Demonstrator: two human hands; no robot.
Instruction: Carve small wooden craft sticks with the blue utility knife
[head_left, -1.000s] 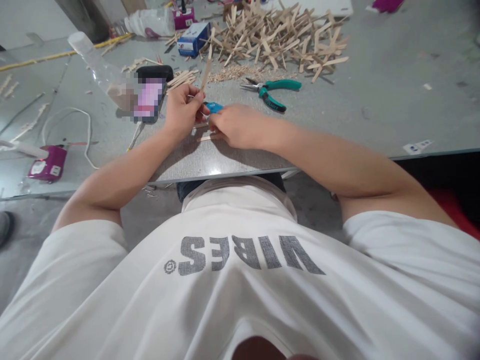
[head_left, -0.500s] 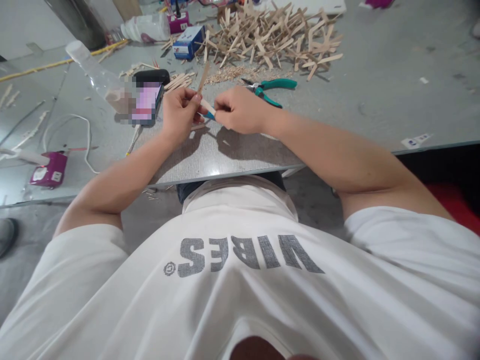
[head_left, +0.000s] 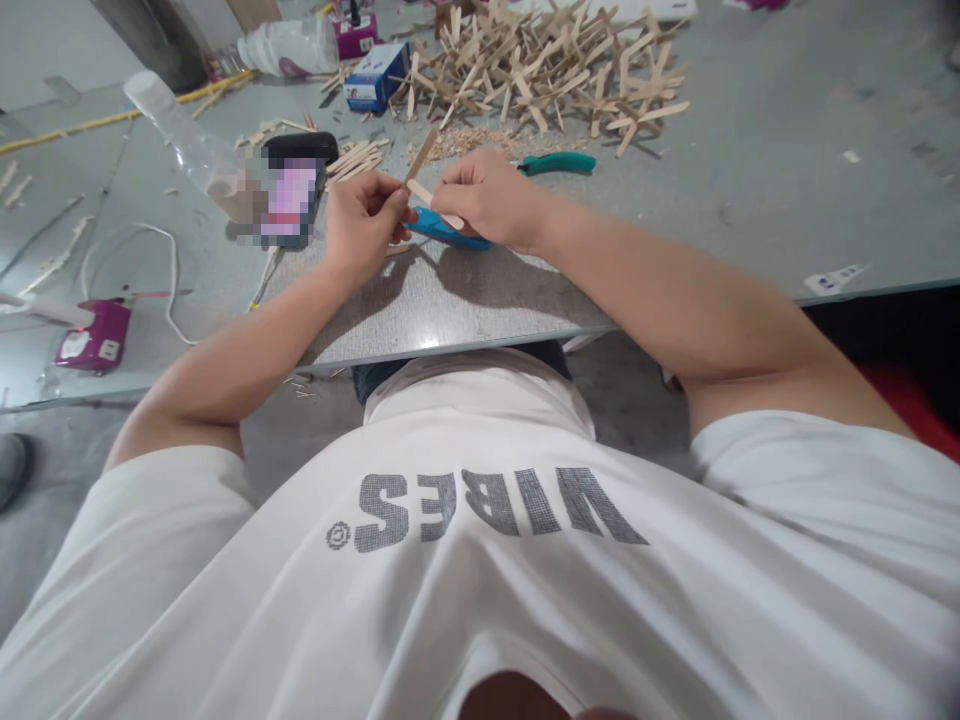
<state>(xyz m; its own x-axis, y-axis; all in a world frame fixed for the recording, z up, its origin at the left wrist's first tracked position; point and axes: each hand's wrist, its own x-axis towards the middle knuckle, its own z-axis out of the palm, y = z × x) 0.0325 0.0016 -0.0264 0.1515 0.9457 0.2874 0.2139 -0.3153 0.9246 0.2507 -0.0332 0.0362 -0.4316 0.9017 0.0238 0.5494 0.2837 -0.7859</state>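
My left hand (head_left: 364,220) is closed, its thumb and fingers pinching a thin wooden craft stick (head_left: 422,157) that points up and to the right. Between the hands a second, paler craft stick (head_left: 450,219) slants down to the right, gripped in the closed fingers of my right hand (head_left: 491,195). Its upper end is close to the first stick; whether they touch I cannot tell. Below it shows a long blue object (head_left: 459,236), its kind unclear, partly covered by my right hand. The green-handled pliers (head_left: 559,163) lie just beyond that hand, their jaws hidden.
A large heap of joined craft sticks (head_left: 540,75) covers the back of the table, with wood crumbs (head_left: 469,142) before it. Around the left side are a blue box (head_left: 377,78), loose sticks (head_left: 356,158), a phone (head_left: 292,195), a clear bottle (head_left: 191,150) and a purple device (head_left: 94,338).
My right hand has shifted up and slightly right, uncovering more of the pale stick and the blue object. It now covers the pliers' jaws. The left hand stays almost in place.
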